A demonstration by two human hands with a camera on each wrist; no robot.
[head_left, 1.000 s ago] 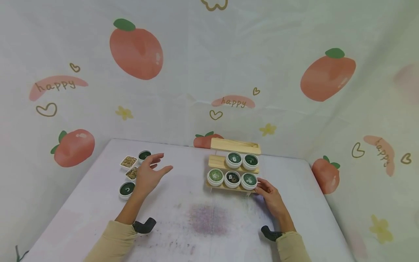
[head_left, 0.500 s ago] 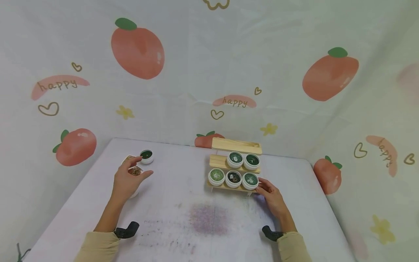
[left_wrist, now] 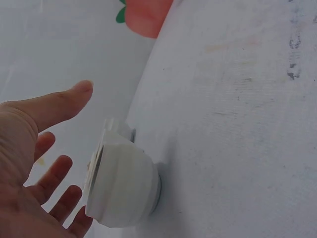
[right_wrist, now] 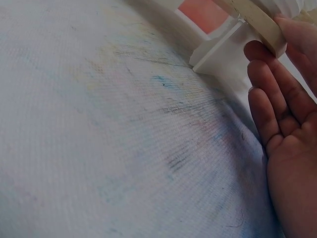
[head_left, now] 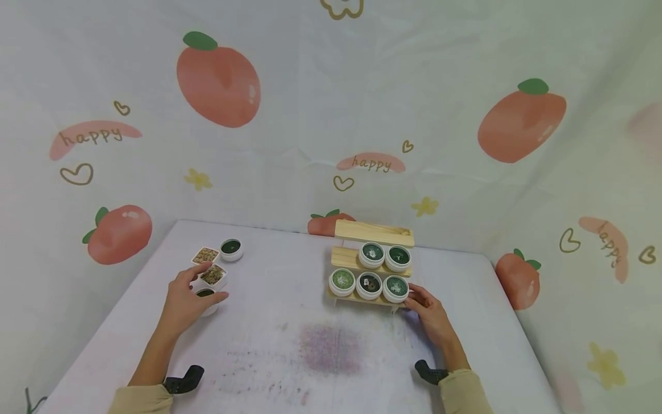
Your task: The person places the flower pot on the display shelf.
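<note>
My left hand (head_left: 181,302) reaches over a white round pot (head_left: 211,310) with dark green contents at the table's left, its thumb and fingers spread about the rim. In the left wrist view a gap shows between thumb and fingertips, beside a white pot (left_wrist: 126,183). On the right stands a tiered wooden rack (head_left: 343,260) bearing several white round pots, green or dark inside. My right hand (head_left: 433,315) grips the lower shelf's right end; in the right wrist view the thumb is above the wooden board (right_wrist: 267,32) and fingertips lie under it.
Two square white dishes of dried bits, one farther (head_left: 206,255) and one nearer (head_left: 213,275), sit beside the left hand. A dark green round pot (head_left: 231,248) stands behind them. A fruit-printed cloth (head_left: 289,115) hangs at the table's back and sides.
My left hand has moved left and toward me, from above the far pot and dishes to the near round pot. The right hand stays at the rack.
</note>
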